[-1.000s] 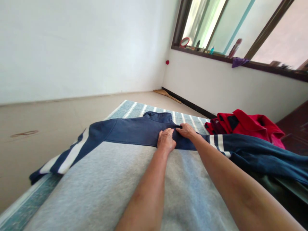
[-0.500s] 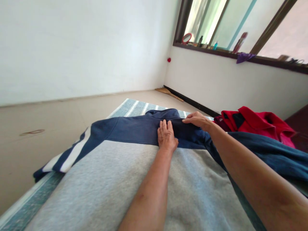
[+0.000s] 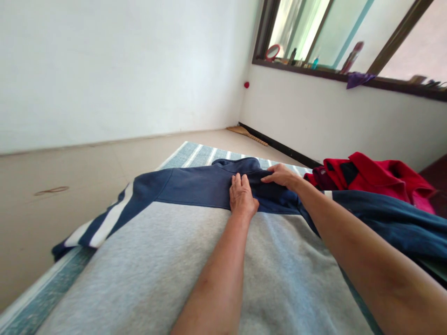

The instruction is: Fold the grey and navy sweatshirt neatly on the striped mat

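Note:
A grey and navy sweatshirt [image 3: 139, 260] lies spread out, its collar at the far end and its left-side sleeve, with white stripes, hanging over the edge. My left hand [image 3: 242, 197] rests flat on the navy upper part just below the collar, fingers stretched out. Close to its right, my right hand [image 3: 282, 177] pinches the navy cloth near the shoulder between thumb and fingers. My right forearm covers part of the shirt's right side.
Beneath the sweatshirt is a blue-and-white striped cover [image 3: 192, 153]. Folded red clothes [image 3: 380, 174] lie at the right, beside dark blue cloth [image 3: 387, 216]. A broom [image 3: 246, 133] lies on the floor by the wall. Bottles and a round mirror [image 3: 273, 52] line the windowsill.
My right hand has shifted slightly left toward my left hand along the navy cloth. My left hand stays in place on the sweatshirt. The view has moved a little.

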Demonstrator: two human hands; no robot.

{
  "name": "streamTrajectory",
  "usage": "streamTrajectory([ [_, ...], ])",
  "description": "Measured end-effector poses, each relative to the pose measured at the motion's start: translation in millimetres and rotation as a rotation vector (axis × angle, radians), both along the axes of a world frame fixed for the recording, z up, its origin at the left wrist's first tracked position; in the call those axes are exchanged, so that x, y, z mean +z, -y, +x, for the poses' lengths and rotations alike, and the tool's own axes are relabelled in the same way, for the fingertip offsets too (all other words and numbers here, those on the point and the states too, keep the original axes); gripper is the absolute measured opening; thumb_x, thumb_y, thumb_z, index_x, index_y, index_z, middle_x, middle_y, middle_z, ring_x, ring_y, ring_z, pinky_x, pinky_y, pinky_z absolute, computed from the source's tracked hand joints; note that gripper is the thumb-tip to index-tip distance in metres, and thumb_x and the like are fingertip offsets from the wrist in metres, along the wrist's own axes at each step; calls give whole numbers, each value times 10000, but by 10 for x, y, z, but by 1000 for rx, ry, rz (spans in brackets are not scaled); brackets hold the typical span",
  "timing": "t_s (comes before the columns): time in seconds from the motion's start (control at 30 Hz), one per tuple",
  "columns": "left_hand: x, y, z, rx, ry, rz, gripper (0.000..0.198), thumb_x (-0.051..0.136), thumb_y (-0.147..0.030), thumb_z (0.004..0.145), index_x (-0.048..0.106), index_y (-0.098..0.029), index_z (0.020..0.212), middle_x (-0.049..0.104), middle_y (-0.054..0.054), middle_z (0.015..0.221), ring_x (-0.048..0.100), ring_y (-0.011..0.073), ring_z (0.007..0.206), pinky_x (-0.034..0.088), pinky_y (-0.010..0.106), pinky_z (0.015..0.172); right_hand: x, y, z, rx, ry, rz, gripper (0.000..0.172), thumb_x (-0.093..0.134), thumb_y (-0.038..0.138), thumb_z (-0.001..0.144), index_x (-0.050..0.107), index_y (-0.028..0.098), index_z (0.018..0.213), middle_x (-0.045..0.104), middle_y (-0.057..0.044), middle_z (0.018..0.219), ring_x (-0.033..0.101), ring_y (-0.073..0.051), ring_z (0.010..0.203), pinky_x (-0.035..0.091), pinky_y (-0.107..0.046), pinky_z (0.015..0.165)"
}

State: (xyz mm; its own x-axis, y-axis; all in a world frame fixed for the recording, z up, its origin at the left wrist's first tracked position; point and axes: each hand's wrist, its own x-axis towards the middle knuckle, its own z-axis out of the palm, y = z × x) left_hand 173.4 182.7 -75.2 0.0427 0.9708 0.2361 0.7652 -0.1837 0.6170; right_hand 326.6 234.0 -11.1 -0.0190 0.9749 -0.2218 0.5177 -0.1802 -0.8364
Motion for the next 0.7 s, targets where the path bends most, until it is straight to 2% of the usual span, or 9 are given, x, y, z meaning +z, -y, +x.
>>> streamTrajectory([
  [0.1, -10, 4, 8, 15, -16, 7, 766, 662, -134, 696, 319, -125, 1381, 274, 172, 1500, 186, 299, 1404, 260, 417, 1121, -23, 20, 12, 8, -1, -11, 191, 771, 266, 597, 664, 166, 720, 663, 0, 613, 591, -152, 532, 491, -248, 499],
  [0.23, -11, 8, 13, 12, -36, 22, 679, 627, -129, 730, 358, -70, 1350, 295, 196, 1483, 196, 292, 1401, 239, 377, 1134, 15, 5, 43, -41, -158, -134, 335, 669, 499, 731, 675, 171, 793, 709, -73, 781, 656, -215, 692, 546, -320, 616],
  [0.3, -10, 9, 13, 14, -35, 23, 673, 632, -131, 729, 363, -56, 1341, 300, 207, 1476, 192, 294, 1402, 236, 372, 1136, 39, -10, 45, -89, -200, -191, 360, 621, 526, 770, 673, 172, 812, 713, -89, 820, 664, -232, 742, 553, -344, 664],
  [0.37, -10, 5, 11, 19, -23, 28, 668, 631, -127, 725, 366, -62, 1335, 308, 209, 1472, 197, 297, 1399, 247, 392, 1133, 61, -12, 40, -80, -228, -217, 337, 569, 499, 816, 668, 177, 802, 713, -85, 814, 664, -225, 757, 551, -340, 692],
  [0.5, -9, -19, 3, 21, 0, 38, 640, 574, -51, 697, 397, -76, 1312, 340, 193, 1457, 254, 292, 1380, 284, 404, 1117, 84, 37, 53, 55, -349, -221, 341, 418, 369, 896, 664, 174, 761, 710, -71, 755, 661, -187, 737, 538, -288, 711],
  [0.6, -5, -36, 1, 24, 5, 24, 666, 551, -15, 661, 407, -74, 1309, 358, 183, 1446, 282, 286, 1369, 298, 390, 1111, 63, 75, 84, 149, -260, -267, 165, 518, 196, 795, 680, 164, 785, 706, -49, 718, 657, -182, 687, 537, -284, 689],
  [0.7, 1, -37, 5, 22, 5, 24, 670, 552, -14, 648, 419, -69, 1303, 361, 188, 1445, 278, 296, 1370, 288, 403, 1117, 19, 77, 87, 218, -114, -362, 185, 590, 92, 674, 690, 161, 812, 700, -27, 688, 646, -171, 636, 535, -273, 653],
])
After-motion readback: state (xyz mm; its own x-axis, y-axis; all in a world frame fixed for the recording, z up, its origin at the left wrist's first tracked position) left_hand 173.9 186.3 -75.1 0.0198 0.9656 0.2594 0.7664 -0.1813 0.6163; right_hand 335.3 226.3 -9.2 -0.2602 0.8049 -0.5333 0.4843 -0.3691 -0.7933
